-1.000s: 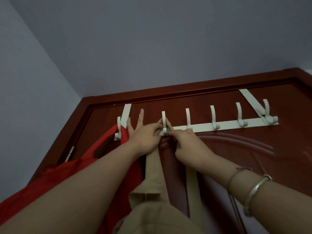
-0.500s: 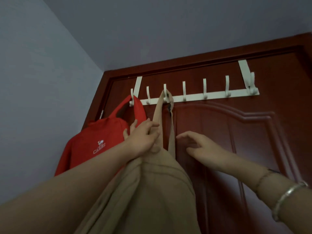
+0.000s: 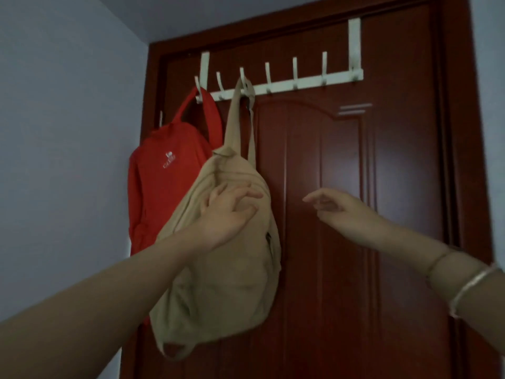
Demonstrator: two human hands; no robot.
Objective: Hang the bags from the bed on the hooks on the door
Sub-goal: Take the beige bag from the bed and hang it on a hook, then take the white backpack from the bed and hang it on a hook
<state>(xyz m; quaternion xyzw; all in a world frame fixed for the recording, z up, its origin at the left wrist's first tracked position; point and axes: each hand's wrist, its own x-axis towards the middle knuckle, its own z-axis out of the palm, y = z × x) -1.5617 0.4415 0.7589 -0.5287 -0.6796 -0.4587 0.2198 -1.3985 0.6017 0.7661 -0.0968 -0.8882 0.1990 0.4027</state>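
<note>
My left hand [image 3: 228,212] lies with fingers spread against the front of the soft tan fabric backpack [image 3: 218,258], gripping nothing. My right hand [image 3: 337,209] hangs in the air just beside it, fingers loosely curled and empty, with a silver bangle [image 3: 472,289] on that wrist. The tan backpack hangs by its strap from the third hook of the white metal over-door rack [image 3: 289,82], partly covering the red fabric backpack with a white logo [image 3: 166,176], which hangs from the first hook at the left. The other hooks stand bare against the dark reddish-brown wooden door [image 3: 355,187]. A pale wall [image 3: 62,132] flanks the left.
</note>
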